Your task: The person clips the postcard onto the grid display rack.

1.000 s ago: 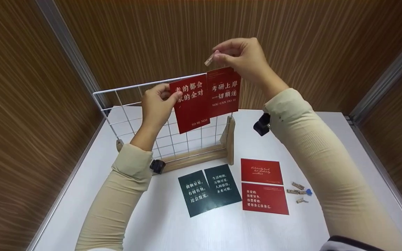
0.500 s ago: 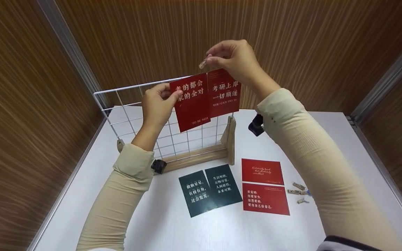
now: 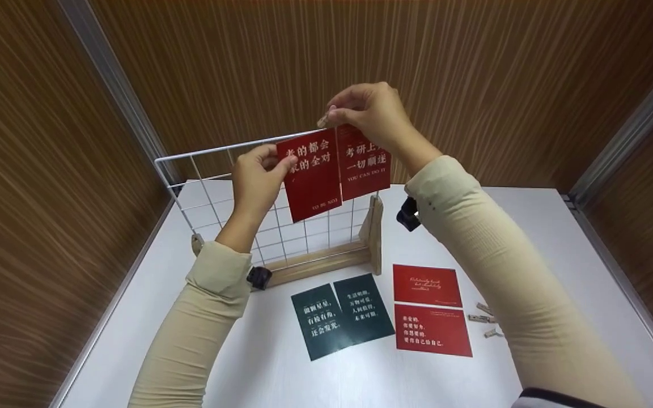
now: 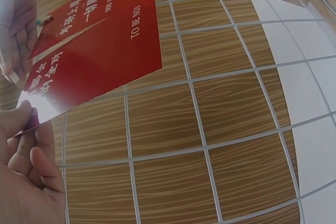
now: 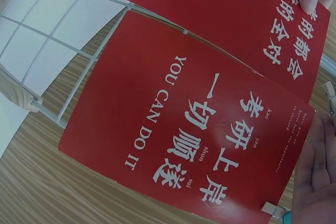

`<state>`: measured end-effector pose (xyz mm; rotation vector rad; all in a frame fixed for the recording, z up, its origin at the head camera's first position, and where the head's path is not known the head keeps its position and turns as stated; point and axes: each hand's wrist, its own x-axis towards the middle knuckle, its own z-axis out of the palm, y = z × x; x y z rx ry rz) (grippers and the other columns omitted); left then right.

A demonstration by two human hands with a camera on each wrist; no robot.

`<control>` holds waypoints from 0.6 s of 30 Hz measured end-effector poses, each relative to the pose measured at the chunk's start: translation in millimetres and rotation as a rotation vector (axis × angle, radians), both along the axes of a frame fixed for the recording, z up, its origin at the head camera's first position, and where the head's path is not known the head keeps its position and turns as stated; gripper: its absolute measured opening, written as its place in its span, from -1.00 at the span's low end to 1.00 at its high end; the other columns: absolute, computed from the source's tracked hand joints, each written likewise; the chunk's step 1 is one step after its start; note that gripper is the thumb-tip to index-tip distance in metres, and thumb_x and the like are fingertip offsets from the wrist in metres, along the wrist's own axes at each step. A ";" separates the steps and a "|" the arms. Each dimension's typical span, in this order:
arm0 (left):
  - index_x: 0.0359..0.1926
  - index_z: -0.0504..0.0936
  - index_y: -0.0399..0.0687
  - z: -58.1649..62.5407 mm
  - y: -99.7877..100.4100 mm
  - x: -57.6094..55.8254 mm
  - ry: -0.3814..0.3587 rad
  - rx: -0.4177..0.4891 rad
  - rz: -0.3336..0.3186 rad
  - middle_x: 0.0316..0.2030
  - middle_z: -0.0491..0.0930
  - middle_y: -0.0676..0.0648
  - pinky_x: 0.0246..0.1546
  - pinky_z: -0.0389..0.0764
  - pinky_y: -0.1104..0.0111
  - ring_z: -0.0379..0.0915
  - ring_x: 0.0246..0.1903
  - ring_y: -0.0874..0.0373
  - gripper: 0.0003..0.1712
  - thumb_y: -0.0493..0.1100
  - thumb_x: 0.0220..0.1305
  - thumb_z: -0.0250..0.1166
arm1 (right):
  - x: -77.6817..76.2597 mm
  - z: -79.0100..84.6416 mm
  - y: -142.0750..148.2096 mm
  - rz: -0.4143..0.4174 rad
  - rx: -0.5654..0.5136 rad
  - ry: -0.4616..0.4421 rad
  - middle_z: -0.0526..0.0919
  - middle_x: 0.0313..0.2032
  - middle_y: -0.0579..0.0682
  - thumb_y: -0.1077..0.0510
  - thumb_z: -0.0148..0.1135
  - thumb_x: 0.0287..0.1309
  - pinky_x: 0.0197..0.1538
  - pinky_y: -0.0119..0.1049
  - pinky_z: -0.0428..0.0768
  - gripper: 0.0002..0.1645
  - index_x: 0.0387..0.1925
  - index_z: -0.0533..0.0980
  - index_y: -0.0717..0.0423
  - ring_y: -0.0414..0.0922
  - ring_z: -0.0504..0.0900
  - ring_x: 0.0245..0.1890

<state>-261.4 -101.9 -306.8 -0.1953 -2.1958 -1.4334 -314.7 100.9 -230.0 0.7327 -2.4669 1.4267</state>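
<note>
My left hand (image 3: 259,178) pinches red card (image 3: 312,184) against wire grid (image 3: 213,149) — right top corner unclipped; right hand (image 3: 374,113) pinches clothespin (image 3: 323,120) just above. Neighbour card (image 3: 365,171) clipped — green cards (image 3: 319,324), two red ones (image 3: 433,330) left on table (image 3: 258,362).

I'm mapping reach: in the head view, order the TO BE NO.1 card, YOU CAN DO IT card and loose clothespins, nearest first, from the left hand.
1. TO BE NO.1 card: pinched by the left hand.
2. YOU CAN DO IT card: right of that card.
3. Loose clothespins: far right, on the table.
</note>
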 end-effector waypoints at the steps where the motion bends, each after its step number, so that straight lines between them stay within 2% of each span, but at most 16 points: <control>1: -0.19 0.68 -0.27 -0.2 -0.1 0.0 0.002 -0.002 0.001 -0.34 0.70 -0.10 -0.35 0.57 0.40 0.58 -0.39 0.19 -0.75 -0.18 0.17 0.38 | -0.2 -0.2 -0.5 -0.005 0.006 0.000 0.73 -0.34 -0.08 0.11 0.31 0.14 -0.18 -0.31 0.59 -0.77 -0.20 0.66 0.17 -0.21 0.69 -0.32; 8: -0.17 0.68 -0.26 -0.4 0.6 0.4 -0.005 0.007 0.006 -0.31 0.70 -0.10 -0.30 0.59 0.36 0.59 -0.38 0.17 -0.74 -0.18 0.17 0.39 | -1.3 -0.5 -1.6 -0.065 0.093 0.005 0.72 -0.28 -0.07 0.06 0.33 0.12 -0.19 -0.35 0.57 -0.73 -0.18 0.66 0.12 -0.23 0.66 -0.31; 18: -0.18 0.68 -0.26 2.3 3.1 0.0 0.011 -0.006 0.029 -0.34 0.70 -0.10 -0.36 0.57 0.40 0.58 -0.39 0.20 -0.74 -0.18 0.16 0.39 | -2.6 1.8 -1.0 -0.064 0.144 0.028 0.72 -0.29 -0.05 0.08 0.33 0.13 -0.22 -0.36 0.56 -0.76 -0.21 0.67 0.13 -0.23 0.65 -0.33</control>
